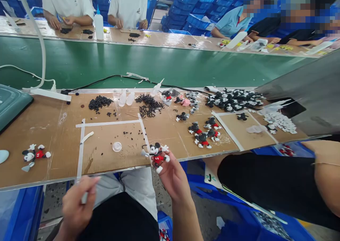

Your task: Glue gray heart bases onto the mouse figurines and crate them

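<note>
In my right hand point(175, 177), a Mickey Mouse figurine point(157, 155) with red shorts and white shoes is held upright between thumb and fingers, face towards me, over the table's front edge. A grey cone-shaped piece sticks out at its left side. My left hand point(79, 204) is curled in front of the table edge, slightly blurred; a pale bit shows between the fingers, too unclear to name. Nearest on the cardboard are a small clear dish point(117, 147) and a white curved strip point(87, 137). A similar figurine point(35, 156) lies on its side at far left.
Piles of black pellets point(99, 103), curved black pieces point(149, 105) and black-and-white parts point(235, 99) line the back. Several figurine bodies point(203, 140) lie right of centre. Small squeeze bottles point(122, 98) stand behind. A neighbour's arm point(326, 177) reaches in at right. A green conveyor point(159, 62) runs beyond.
</note>
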Demonstrator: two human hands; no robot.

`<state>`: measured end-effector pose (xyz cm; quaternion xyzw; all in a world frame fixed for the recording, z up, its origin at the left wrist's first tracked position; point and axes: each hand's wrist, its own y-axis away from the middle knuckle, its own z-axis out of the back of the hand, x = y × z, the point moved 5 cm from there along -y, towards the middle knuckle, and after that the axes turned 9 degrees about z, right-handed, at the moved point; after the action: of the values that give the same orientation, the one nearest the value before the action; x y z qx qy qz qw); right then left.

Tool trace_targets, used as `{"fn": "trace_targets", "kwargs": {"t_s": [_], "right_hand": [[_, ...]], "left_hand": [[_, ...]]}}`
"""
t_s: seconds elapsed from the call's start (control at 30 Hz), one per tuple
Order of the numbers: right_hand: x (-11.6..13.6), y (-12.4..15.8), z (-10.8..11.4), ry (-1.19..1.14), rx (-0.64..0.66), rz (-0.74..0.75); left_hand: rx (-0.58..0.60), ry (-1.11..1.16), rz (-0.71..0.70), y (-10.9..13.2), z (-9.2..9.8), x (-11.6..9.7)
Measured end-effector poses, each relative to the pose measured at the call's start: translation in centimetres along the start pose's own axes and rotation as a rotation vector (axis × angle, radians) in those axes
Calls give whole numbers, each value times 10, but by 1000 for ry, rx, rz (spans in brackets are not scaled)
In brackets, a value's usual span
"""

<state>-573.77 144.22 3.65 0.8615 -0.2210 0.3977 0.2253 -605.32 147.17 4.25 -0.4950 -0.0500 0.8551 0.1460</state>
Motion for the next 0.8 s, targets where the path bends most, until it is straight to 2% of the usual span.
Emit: {"fn": "trace_targets", "kwargs": {"t_s": [0.03,0.07,0.17,0.27,0.43,0.57,0.8], "right_hand": [[-6,6,-5,-31,8,-37],[-13,11,-9,-57,18,-68],[-29,26,-20,-100,72,-144],[-46,42,-28,-124,111,-222],[-71,67,-38,-121,105,-317],[-84,76,-43,-103,101,-354],[-98,78,-50,-5,160,-413]], "left_hand": [[86,21,-91,-6,-14,-19],[165,45,-124,-11,-25,-33],[297,156,-106,-23,-48,-55],[309,270,-12,-23,-56,-51],[292,494,130,-15,-58,-38],[253,513,233,-18,-57,-35],[354,581,253,-19,-57,-34]]}}
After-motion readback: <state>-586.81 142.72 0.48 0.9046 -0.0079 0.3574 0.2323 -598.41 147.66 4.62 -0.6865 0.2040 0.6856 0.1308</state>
